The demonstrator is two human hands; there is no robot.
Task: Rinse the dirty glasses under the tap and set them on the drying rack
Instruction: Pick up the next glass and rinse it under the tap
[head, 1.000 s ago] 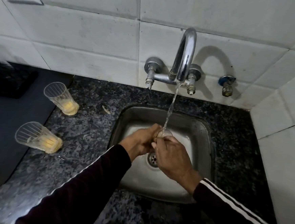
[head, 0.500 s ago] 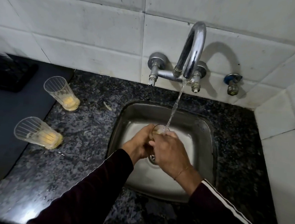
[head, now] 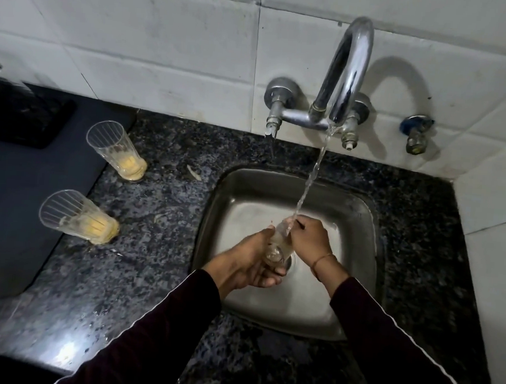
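Over the steel sink (head: 361, 218) I hold a clear ribbed glass (head: 278, 243) under the running tap (head: 345, 75). My left hand (head: 246, 261) cups its base from below and the left. My right hand (head: 310, 237) grips it near the rim, where the water stream lands. Two more ribbed glasses stand on the granite counter to the left, each with yellow residue at the bottom: the far glass (head: 115, 150) and the near glass (head: 77, 217). No drying rack shows.
A dark mat (head: 18, 197) covers the counter at the left, with a black object (head: 19, 112) at its back. White tiled walls close the back and right. A small valve (head: 416, 135) sticks out right of the tap. The speckled counter (head: 154, 275) looks wet.
The glass has tipped so its base now points toward me and down. My left hand has slid lower under the base, and my right hand has shifted right along the rim.
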